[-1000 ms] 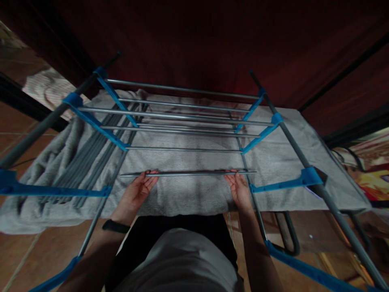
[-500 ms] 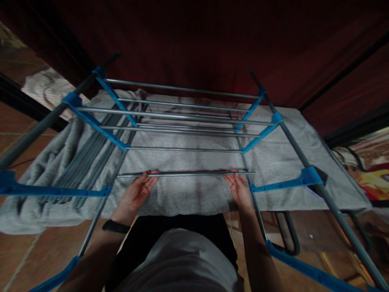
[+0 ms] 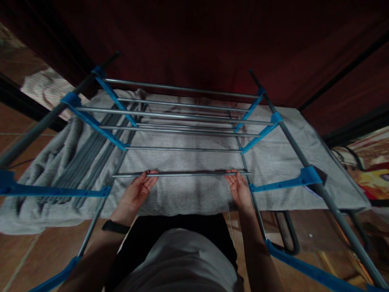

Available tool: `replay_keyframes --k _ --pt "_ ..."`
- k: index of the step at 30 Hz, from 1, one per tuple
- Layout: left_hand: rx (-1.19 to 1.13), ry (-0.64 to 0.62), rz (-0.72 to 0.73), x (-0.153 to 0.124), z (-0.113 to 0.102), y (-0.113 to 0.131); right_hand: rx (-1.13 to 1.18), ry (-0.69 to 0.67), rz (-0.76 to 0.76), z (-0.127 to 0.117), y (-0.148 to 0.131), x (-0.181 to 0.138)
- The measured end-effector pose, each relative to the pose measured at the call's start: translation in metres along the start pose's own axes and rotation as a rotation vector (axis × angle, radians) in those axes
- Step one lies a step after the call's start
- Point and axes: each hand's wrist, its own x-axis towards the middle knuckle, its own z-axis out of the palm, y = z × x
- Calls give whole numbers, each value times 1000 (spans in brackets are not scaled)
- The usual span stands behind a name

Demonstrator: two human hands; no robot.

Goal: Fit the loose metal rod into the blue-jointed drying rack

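Note:
A thin grey metal rod (image 3: 188, 174) lies level across both of my hands, above a grey cloth. My left hand (image 3: 138, 192) grips it near its left end, fingers curled round it. Close to the other end, my right hand (image 3: 238, 188) pinches the same rod. Around my arms stands a rack frame with grey side poles (image 3: 299, 150) and blue plastic brackets (image 3: 276, 184). Several rods (image 3: 182, 117) span the far brackets. The nearer bracket on the left (image 3: 60, 190) has no rod in it.
Several loose grey rods (image 3: 88, 156) lie on the left of the grey cloth (image 3: 182, 198), which covers a bench. A dark red surface (image 3: 194, 44) rises behind. At right are a dark object (image 3: 319, 176) by a bracket and colourful fabric (image 3: 377, 178). Tiled floor (image 3: 18, 239) shows at left.
The rod has slid slightly to the left, its left end reaching further out and its right end pulled in. Both hands remain nearly in place.

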Motion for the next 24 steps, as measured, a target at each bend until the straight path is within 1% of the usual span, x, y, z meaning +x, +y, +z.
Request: replay_keyframes --k 9,15,21,24 --pt "-4 4 -2 2 -2 -1 -11 -16 8 0 -2 0" --pt "7 -10 -7 1 -1 -1 19 16 4 -1 -3 -1" --pt "-11 -2 -8 1 -2 -1 66 53 -38 -1 -4 -2" --pt "-33 8 -11 1 -3 0 70 69 -35 -1 -4 -2"
